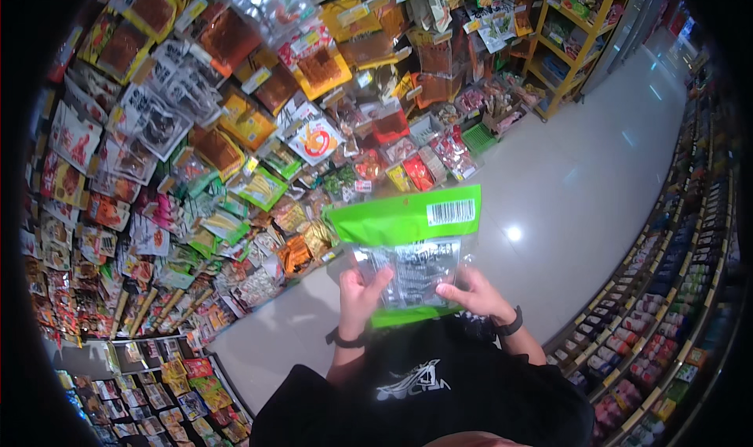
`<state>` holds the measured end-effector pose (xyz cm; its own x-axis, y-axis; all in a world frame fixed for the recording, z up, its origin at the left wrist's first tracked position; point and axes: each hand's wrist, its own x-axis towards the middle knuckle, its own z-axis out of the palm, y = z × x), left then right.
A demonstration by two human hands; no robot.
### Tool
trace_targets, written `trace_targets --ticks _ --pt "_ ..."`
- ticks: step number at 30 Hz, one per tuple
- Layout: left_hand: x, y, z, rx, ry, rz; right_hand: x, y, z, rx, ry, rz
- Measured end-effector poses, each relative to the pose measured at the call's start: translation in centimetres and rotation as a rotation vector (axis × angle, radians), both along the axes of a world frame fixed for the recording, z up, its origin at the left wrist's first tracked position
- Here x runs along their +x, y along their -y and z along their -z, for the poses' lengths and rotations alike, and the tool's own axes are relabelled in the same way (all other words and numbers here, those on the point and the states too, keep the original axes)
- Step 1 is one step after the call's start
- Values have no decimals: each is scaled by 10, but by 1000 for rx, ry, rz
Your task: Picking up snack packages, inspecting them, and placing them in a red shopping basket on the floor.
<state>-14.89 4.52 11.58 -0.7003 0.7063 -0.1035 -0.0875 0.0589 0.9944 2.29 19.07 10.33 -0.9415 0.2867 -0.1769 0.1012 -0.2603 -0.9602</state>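
Both of my hands hold a green and clear plastic snack package [406, 212] in front of my chest. Its back faces up, with a barcode label near the far green edge and printed writing on the clear middle. My left hand [362, 288] grips the left side, thumb lying on top. On the right side my right hand [473, 291] grips it, thumb also on top. The fingers beneath the package are hidden. A dark band circles each wrist.
Hanging snack packets [247, 123] fill a display at the left and ahead. A yellow shelf rack [547, 76] stands at the far right end. Shelves of packaged goods [641, 329] curve along the right. A low bin of packets [165, 394] is at lower left. Tiled floor [547, 212] lies between.
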Motion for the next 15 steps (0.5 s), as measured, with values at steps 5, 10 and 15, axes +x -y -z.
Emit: trace_targets --ticks 5,10,15 --pt "-17 44 8 -35 80 152 -3 73 -1 -4 -35 296" --pt "-19 84 11 -41 137 367 11 161 27 -136 -15 528" --pt "-20 138 25 -129 276 494 16 230 38 -157 13 681"
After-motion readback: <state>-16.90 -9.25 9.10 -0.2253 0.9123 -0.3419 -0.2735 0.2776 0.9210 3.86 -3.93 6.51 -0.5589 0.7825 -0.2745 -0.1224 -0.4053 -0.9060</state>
